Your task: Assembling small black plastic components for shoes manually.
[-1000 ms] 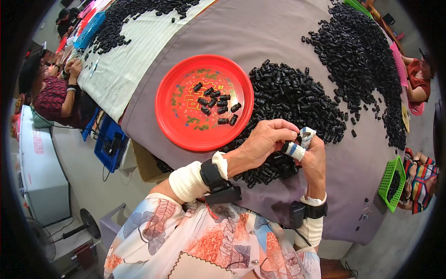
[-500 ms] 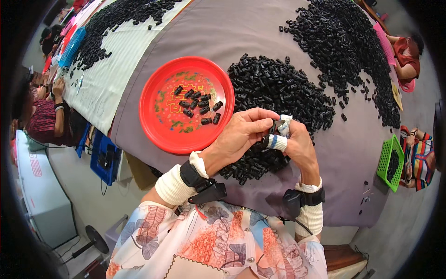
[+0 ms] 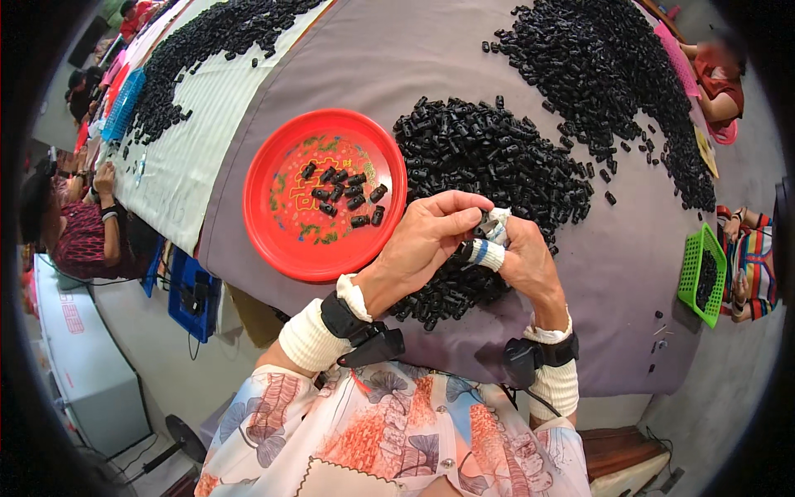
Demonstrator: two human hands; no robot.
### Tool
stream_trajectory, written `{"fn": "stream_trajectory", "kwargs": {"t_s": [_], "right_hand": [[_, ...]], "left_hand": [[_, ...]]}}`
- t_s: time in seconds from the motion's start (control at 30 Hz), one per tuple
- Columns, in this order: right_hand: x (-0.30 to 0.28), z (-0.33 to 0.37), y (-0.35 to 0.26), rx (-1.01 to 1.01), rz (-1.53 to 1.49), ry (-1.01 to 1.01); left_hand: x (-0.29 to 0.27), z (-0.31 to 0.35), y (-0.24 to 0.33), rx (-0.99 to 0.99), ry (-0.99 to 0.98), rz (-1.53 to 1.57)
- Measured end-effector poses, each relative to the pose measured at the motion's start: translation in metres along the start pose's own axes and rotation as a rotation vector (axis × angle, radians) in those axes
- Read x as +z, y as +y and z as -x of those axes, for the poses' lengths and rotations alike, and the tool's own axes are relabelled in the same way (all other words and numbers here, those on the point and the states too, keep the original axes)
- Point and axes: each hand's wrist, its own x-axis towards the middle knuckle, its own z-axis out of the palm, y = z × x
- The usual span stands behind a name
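My left hand is closed in a pinch, thumb against forefinger, just above the near part of a heap of small black plastic cylinders. Facing it, my right hand has curled fingers wrapped in white cloth finger covers with blue stripes. The fingertips of both hands meet around a small black plastic piece, mostly hidden by the fingers. To the left, a round red tray with a printed pattern holds several black cylinders, lying loose. Knitted cuffs and black straps circle both wrists.
A larger black heap spreads over the grey-purple cloth at the far right. A green basket stands at the right edge. Another black pile lies far left on pale cloth. Other people sit at both sides.
The view has shifted slightly, so the tray sits a little further left and lower. Both hands stay together in nearly the same pose, fingertips still meeting.
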Motion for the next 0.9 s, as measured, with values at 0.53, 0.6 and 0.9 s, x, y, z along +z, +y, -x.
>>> {"fn": "stream_trajectory", "kwargs": {"t_s": [0.53,0.6,0.9], "right_hand": [[-0.002,-0.003,0.005,-0.028,0.046,0.009],[-0.001,-0.003,0.008,-0.023,0.017,0.001],[-0.026,0.01,0.009,0.156,-0.192,0.042]], "left_hand": [[0.002,0.0,0.0,0.008,0.0,-0.008],[0.002,0.0,-0.001,0.008,0.002,-0.008],[-0.03,0.013,0.041,0.219,0.253,-0.368]]}}
